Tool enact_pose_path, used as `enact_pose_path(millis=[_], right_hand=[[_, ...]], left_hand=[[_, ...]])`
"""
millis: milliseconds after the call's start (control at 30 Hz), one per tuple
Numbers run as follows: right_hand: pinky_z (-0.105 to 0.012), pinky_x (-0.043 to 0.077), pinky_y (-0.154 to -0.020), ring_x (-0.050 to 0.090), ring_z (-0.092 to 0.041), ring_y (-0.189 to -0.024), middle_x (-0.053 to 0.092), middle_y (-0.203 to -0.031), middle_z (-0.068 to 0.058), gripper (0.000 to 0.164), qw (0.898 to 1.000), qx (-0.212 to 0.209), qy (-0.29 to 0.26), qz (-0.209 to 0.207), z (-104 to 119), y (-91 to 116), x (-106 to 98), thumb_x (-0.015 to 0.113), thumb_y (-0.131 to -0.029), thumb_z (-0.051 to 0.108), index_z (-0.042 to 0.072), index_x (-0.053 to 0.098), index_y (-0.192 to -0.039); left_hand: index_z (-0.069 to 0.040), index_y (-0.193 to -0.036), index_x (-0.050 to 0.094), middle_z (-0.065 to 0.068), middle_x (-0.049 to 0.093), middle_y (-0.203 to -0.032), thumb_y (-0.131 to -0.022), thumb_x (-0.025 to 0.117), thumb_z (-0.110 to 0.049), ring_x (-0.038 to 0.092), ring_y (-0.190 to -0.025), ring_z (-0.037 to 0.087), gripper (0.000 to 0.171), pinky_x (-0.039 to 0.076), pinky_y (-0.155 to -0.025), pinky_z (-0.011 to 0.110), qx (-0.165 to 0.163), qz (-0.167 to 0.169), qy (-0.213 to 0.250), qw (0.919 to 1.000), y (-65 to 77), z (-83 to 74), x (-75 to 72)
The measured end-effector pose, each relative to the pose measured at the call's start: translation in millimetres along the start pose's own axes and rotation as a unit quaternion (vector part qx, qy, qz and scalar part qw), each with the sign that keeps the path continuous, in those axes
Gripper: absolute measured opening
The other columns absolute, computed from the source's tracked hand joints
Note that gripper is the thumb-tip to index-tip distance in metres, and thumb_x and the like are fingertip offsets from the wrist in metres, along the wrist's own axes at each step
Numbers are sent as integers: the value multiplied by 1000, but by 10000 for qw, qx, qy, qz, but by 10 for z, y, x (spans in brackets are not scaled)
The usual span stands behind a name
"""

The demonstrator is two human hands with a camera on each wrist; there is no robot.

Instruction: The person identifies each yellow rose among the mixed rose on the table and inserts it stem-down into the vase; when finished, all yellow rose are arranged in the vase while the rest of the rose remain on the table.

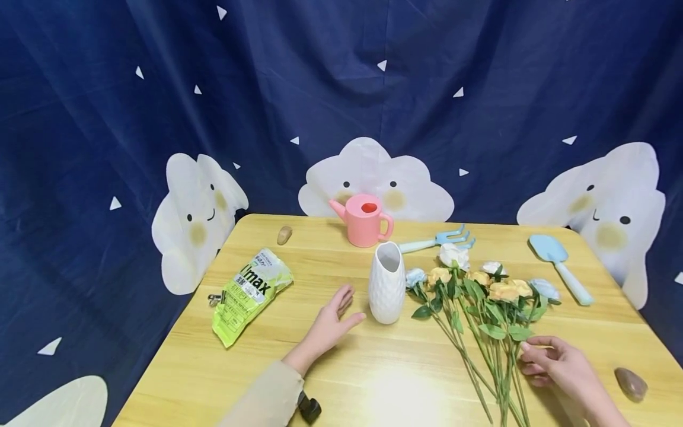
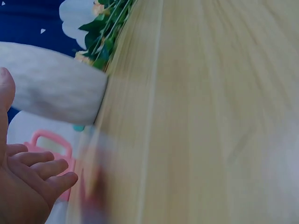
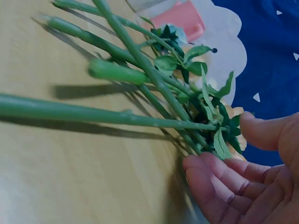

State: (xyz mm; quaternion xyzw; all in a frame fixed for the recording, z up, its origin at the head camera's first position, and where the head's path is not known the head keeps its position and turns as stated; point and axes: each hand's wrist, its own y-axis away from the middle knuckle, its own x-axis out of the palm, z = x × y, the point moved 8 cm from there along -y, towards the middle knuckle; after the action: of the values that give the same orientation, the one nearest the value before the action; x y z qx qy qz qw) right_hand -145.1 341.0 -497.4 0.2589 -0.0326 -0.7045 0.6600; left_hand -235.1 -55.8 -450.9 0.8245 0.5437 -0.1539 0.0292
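A white textured vase (image 1: 387, 284) stands upright in the middle of the table. Just left of it is my left hand (image 1: 333, 323), its fingers extended and thumb apart, with nothing in the palm. Several artificial flowers (image 1: 501, 290) lie in a loose bunch to the vase's right, with white, pale orange and light blue heads and their green stems (image 1: 498, 379) toward me. At the right edge of the bunch is my right hand (image 1: 557, 362). The right wrist view shows its thumb (image 3: 264, 133) and fingers apart, with fingertips right beside the stems and leaves.
Behind the vase are a pink watering can (image 1: 364, 222) and a light blue hand rake (image 1: 440, 238). A light blue trowel (image 1: 560, 267) lies at the far right. On the left lie a green bag (image 1: 251, 296), a binder clip (image 1: 215, 299) and a stone (image 1: 284, 235); a darker stone (image 1: 631, 384) sits at right.
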Motion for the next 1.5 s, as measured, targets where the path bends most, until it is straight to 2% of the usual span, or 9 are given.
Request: enact_pose_path(millis=[233, 433, 633, 767, 900, 1067, 1267, 1433, 1500], right_hand=[[-36, 55, -67, 60, -23, -76, 61, -85, -8, 49, 9995, 329, -27, 25, -93, 28, 93, 63, -90, 26, -11, 46, -117], [-36, 54, -64, 60, -24, -73, 61, -82, -9, 37, 9996, 195, 153, 121, -107, 51, 157, 64, -88, 18, -10, 52, -108], [-36, 54, -61, 57, -22, -69, 58, -78, -8, 35, 9993, 90, 185, 306, -89, 72, 232, 67, -85, 15, -9, 50, -104], [-35, 53, -60, 55, -21, -67, 56, -76, -7, 31, 9995, 83, 234, 194, -62, 72, 234, 68, -84, 12, -8, 51, -100], [-34, 55, -60, 57, -20, -65, 56, -77, -7, 28, 9992, -209, 303, 185, 20, 89, 177, 65, -85, 7, -12, 50, -100], [-35, 56, -60, 60, -20, -64, 59, -81, -7, 25, 9975, -712, -23, 7, 209, 118, 59, 62, -86, 0, -13, 50, -103], [-34, 56, -59, 63, -19, -65, 62, -82, -3, 13, 9899, -1389, -260, -107, 533, 142, -32, 60, -87, -3, -3, 58, -99], [-32, 56, -61, 63, -18, -67, 62, -83, -1, 19, 9813, -1859, -505, -11, 860, 144, -15, 60, -87, -3, 11, 61, -98], [-32, 56, -61, 63, -18, -67, 62, -83, -2, 21, 9754, -2059, -784, 69, 1003, 137, 20, 60, -86, -5, 12, 61, -98]], left_hand=[[11, -140, 25, 32, 36, -137, -82, 71, -7, 36, -126, 43, 76, 29, -104, 49, 41, -227, 807, 9965, -150, 53, 182], [7, -136, 36, 27, 47, -129, -73, 75, 4, 46, -119, 38, 75, 38, -100, 46, 39, -703, 1632, 9841, -254, 140, 251], [3, -136, 37, 22, 51, -126, -69, 77, 7, 47, -117, 35, 78, 39, -99, 41, 3, -701, 1613, 9844, -283, 172, 309], [0, -137, 37, 18, 51, -127, -69, 78, 6, 46, -118, 32, 80, 36, -102, 41, 4, -616, 1559, 9859, -297, 185, 335], [-2, -138, 36, 17, 51, -127, -69, 78, 5, 47, -118, 30, 81, 36, -103, 39, 5, -538, 1575, 9861, -315, 215, 354], [-4, -137, 37, 14, 51, -126, -70, 78, 3, 47, -118, 27, 79, 37, -102, 37, -41, -516, 1613, 9856, -324, 271, 350], [-6, -138, 38, 13, 50, -127, -71, 78, 2, 47, -119, 27, 78, 38, -101, 37, -44, -454, 1700, 9844, -317, 274, 356], [-7, -140, 38, 12, 49, -129, -72, 77, 1, 47, -118, 26, 79, 38, -101, 36, 2, -469, 1725, 9839, -311, 274, 361], [-7, -139, 38, 12, 49, -129, -72, 77, 1, 47, -118, 26, 78, 39, -100, 35, 59, -504, 1698, 9842, -302, 276, 358]])
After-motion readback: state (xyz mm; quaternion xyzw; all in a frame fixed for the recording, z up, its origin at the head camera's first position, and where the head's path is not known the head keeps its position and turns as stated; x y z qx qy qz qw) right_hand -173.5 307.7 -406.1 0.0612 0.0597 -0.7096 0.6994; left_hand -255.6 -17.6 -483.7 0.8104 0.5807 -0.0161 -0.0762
